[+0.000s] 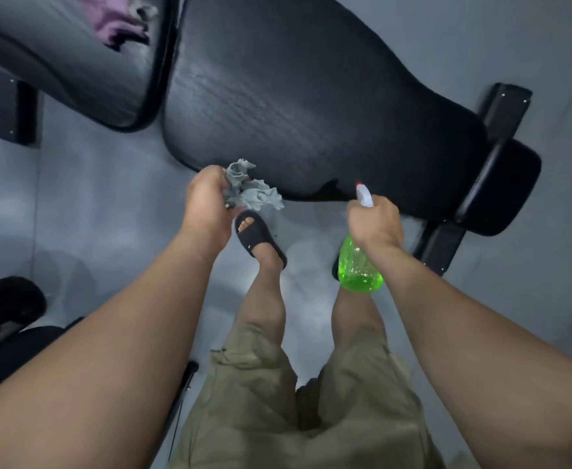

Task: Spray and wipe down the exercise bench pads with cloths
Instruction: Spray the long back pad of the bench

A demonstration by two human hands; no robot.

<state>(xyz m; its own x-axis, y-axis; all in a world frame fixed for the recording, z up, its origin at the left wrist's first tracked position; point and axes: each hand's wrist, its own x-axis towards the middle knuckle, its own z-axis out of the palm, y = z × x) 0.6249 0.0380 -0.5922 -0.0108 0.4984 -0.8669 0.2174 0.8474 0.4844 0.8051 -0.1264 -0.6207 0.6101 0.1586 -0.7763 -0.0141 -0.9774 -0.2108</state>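
Here, grey cloth (pixel 249 191), bunched in left fingers (pixel 215 172)

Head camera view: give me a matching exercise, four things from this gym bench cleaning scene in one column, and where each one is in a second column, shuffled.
Things:
1. crumpled grey cloth
2. translucent green plastic spray bottle
3. purple cloth
4. black slide sandal

Places:
A. lying on the upper-left black bench pad
B. gripped in the right hand
C. worn on a foot, on the grey floor
D. bunched in the left hand

Pairs: 1-D, 2-B, 3-A, 4-C
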